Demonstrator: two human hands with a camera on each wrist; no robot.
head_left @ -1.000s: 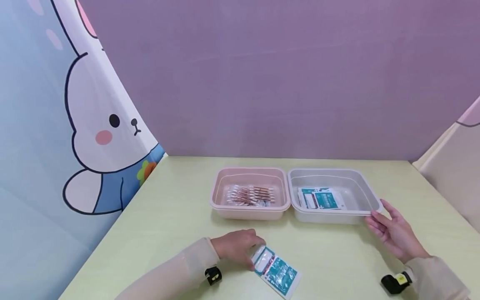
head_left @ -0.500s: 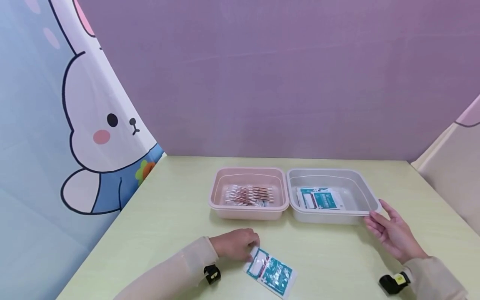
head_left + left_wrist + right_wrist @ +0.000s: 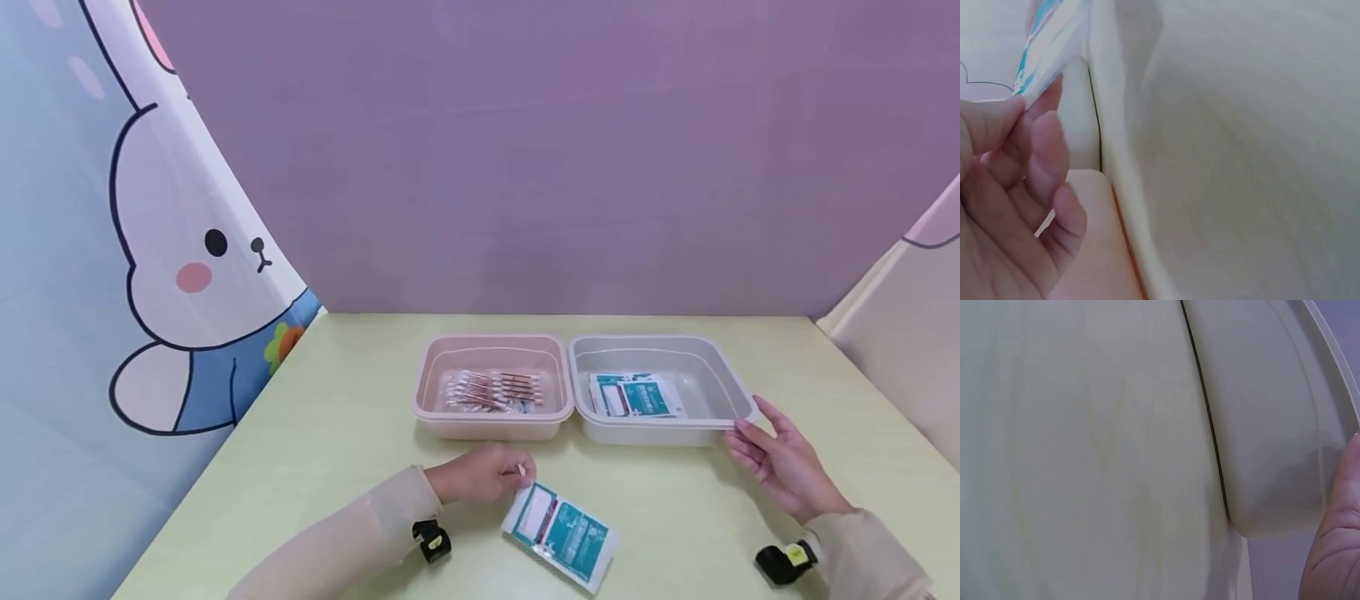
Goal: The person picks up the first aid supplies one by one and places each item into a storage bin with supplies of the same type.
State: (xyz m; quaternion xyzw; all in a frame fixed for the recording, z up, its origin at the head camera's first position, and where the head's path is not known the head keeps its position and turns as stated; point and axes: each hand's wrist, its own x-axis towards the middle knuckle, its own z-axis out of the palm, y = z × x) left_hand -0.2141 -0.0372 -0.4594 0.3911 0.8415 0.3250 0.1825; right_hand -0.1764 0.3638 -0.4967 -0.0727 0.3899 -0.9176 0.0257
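My left hand (image 3: pixel 483 475) pinches a flat teal-and-white packet (image 3: pixel 573 537) by one corner, between thumb and forefinger. The packet hangs tilted close over the table, its printed face up. In the left wrist view, the thumb and fingertip meet on the edge of the packet (image 3: pixel 1054 47). At the right, my right hand (image 3: pixel 783 462) holds the near right corner of a light grey plastic bin (image 3: pixel 660 433), thumb at the rim. Similar teal-and-white packets (image 3: pixel 637 397) lie in that bin, toward its left side.
A pink bin (image 3: pixel 491 427) stands against the grey bin's left side, with several cotton swabs (image 3: pixel 495 390) in clear wrapping inside. Both stand on a pale yellow-green table (image 3: pixel 360 375). Behind it hangs a purple cloth (image 3: pixel 525 167), and a rabbit-print cloth (image 3: pixel 180 208) hangs at the left.
My left hand shifted left with the packet, then lifted it and turned slightly right, now pinching it by the corner. My right hand stays at the grey bin's corner.
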